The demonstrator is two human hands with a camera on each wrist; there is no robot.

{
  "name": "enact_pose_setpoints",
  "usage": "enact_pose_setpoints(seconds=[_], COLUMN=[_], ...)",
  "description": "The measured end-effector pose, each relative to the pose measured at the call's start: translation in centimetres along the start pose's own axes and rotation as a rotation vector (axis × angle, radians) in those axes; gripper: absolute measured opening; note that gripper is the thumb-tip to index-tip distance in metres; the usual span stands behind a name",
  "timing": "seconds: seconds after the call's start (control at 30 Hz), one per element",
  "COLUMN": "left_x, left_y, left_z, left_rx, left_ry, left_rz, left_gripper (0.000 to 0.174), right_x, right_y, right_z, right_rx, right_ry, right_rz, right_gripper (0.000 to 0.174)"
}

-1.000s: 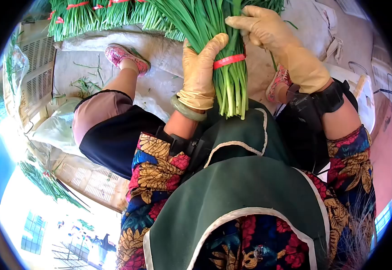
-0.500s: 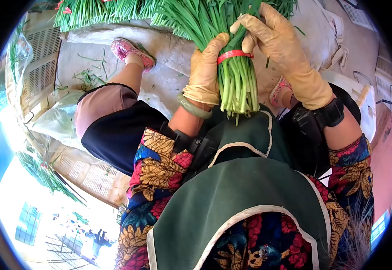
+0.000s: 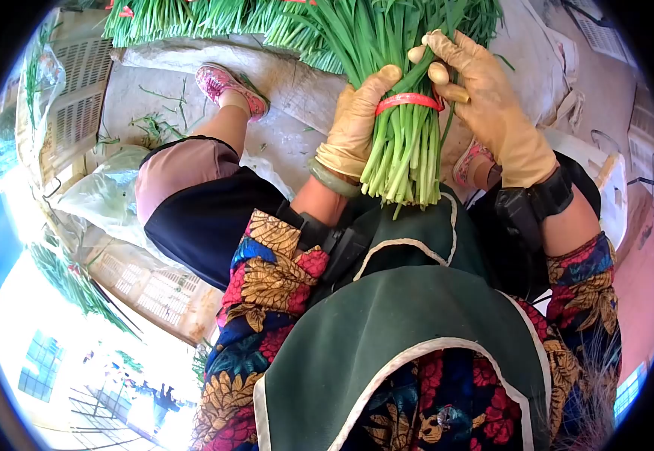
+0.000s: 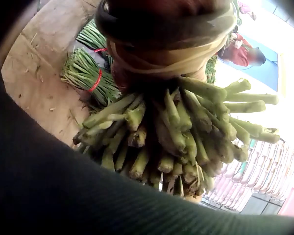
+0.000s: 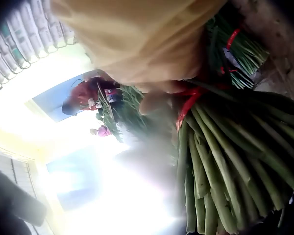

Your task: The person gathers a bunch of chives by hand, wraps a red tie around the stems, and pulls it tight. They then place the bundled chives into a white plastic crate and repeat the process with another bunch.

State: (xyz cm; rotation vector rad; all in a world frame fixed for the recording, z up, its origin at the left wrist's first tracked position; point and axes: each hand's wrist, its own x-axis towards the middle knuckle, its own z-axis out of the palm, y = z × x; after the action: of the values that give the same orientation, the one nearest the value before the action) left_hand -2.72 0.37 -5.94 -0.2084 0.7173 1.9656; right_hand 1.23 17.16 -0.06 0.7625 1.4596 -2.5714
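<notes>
A bundle of green stalks (image 3: 406,154) with a red band (image 3: 410,101) round it is held upright in front of the apron, cut ends down. The gloved left hand (image 3: 357,120) grips its left side, thumb across the front by the band. On the right, the gloved right hand (image 3: 496,109) has bent fingers pinching some green leaves just above the band. In the left wrist view the cut ends (image 4: 176,137) fan out below the glove. The right wrist view shows the red band (image 5: 188,105) beside the gloved right hand (image 5: 142,39).
More banded bundles (image 3: 184,21) lie in a row on pale sacking (image 3: 229,64) ahead. Plastic crates (image 3: 71,113) and a clear bag (image 3: 105,199) stand at the left. A white container (image 3: 613,188) is at the right. Another person (image 5: 83,95) shows in the background.
The bundle and left hand have shifted right and slightly down in the head view. The right hand's fingers, earlier pointing at the leaves, have bent in and pinch them.
</notes>
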Motion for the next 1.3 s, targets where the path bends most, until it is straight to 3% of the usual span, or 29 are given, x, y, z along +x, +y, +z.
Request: enact_pose_setpoints(seconds=[0.1,0.17,0.3,0.37,0.47,0.5,0.57,0.63,0.7,0.73,0.8,0.97,1.03,1.07,1.1,1.17,1.27,1.3], left_x=[-0.2,-0.7,-0.8,-0.4,-0.7,-0.7,-0.6,0.8,1.4,1.4,1.2,1.4,0.2,-1.7,-2.1,0.2,-1.4,-1.7], left_y=[0.1,0.4,0.2,0.1,0.6,0.1,-0.6,-2.4,-2.9,-3.3,-3.1,-3.0,-1.8,-0.2,0.4,-0.5,1.4,1.9], left_z=[0.6,1.1,1.1,1.0,1.5,0.8,0.2,-0.5,-0.6,-0.5,0.2,1.4,2.5,3.3,3.7,3.6,4.0,3.9], left_rx=[-0.008,-0.019,0.009,0.046,0.074,0.044,0.025,-0.11,-0.087,-0.083,-0.045,-0.049,-0.115,-0.112,-0.108,-0.102,-0.082,-0.075], left_ry=[0.089,0.139,0.08,0.154,0.337,0.386,0.532,0.53,0.566,0.58,0.647,0.589,0.502,0.479,0.46,0.427,0.334,0.313], left_rz=[0.034,0.01,-0.005,0.025,0.136,0.179,0.169,0.24,0.218,0.194,0.19,0.259,0.199,0.168,0.172,0.218,0.237,0.245], left_gripper=[0.04,0.038,0.036,0.037,0.036,0.035,0.034,0.033,0.036,0.037,0.04,0.05,0.048,0.046,0.047,0.053,0.05,0.049], right_x=[0.0,2.0,1.8,1.1,1.0,1.2,2.1,3.3,5.1,5.3,5.4,3.3,2.9,1.4,1.1,0.8,1.3,0.7], right_y=[-0.2,-0.2,-1.6,-3.0,-4.9,-5.4,-6.5,-7.5,-8.4,-7.5,-7.4,-9.1,-7.9,-7.9,-6.2,-3.8,3.1,4.8], right_z=[-0.5,-4.9,-5.4,-3.6,-5.2,-5.1,-5.3,-5.8,-6.5,-3.9,1.1,19.1,24.3,28.9,31.5,37.8,46.2,49.6], right_rx=[0.074,0.102,-0.065,-0.578,-1.147,-1.234,-1.236,-1.105,-0.589,-0.636,-0.856,-1.15,-1.248,-1.321,-1.296,-1.428,-1.221,-1.262], right_ry=[0.006,-0.1,0.034,0.053,-0.015,-0.02,-0.013,-0.014,-0.092,0.012,-0.046,-0.286,-0.48,-0.52,-0.649,-0.882,-1.274,-1.262], right_rz=[0.018,0.008,-0.193,-0.377,-0.549,-0.586,-0.629,-0.615,-0.187,-0.255,-0.342,-0.095,-0.017,0.132,0.028,0.018,-0.33,-0.182], right_gripper=[0.014,0.016,0.025,0.021,0.04,0.038,0.034,0.031,0.028,0.029,0.031,0.037,0.035,0.031,0.024,0.026,0.033,0.035])
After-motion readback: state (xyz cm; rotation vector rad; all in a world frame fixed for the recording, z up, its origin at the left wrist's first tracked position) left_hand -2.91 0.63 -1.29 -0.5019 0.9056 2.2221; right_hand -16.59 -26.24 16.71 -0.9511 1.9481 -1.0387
